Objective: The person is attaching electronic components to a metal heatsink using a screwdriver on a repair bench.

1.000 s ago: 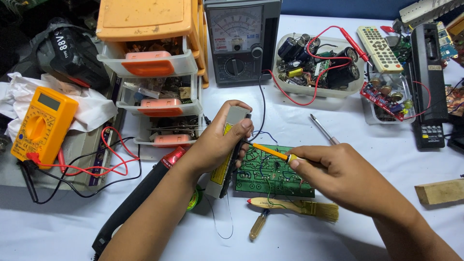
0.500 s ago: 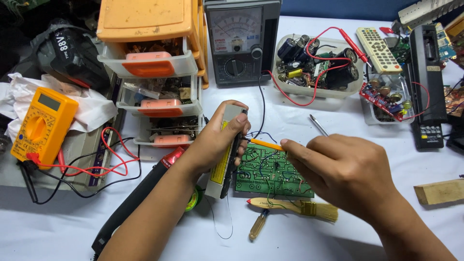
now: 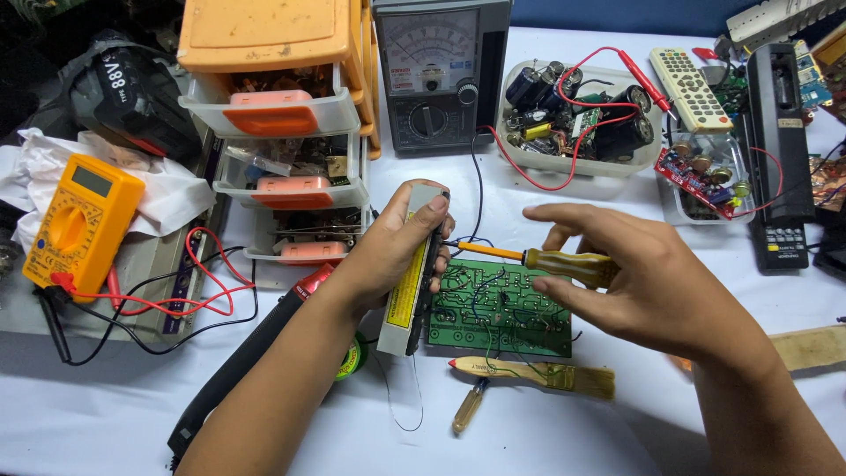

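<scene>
At a cluttered electronics worktop [image 3: 617,423] draped in white, a person's left hand [image 3: 388,251] has its fingers wrapped around a grey, box-like part with a yellow label [image 3: 412,282], standing it on edge against the left side of a green circuit board [image 3: 498,308]. The right hand [image 3: 643,278] hovers over the board's right end, thumb and fingers clamped on the amber handle of a screwdriver [image 3: 546,260] whose yellow shaft runs leftward to meet the grey part just below the left thumb. The board lies flat near the centre of the worktop, solder side up.

Just in front of the board lies a small paintbrush [image 3: 538,375] with a wooden handle, and a second, smaller screwdriver [image 3: 469,407] beside it. A black soldering iron [image 3: 242,361] slants beneath the left forearm. To the left a yellow digital multimeter [image 3: 75,220] rests with red and black leads looping around it. Behind the hands stand an orange set of small parts drawers [image 3: 282,132], a grey analogue multimeter [image 3: 436,75] and a clear tub of capacitors and wires [image 3: 577,123]. A white remote control [image 3: 687,88] and a black remote control [image 3: 780,159] lie at far right.
</scene>
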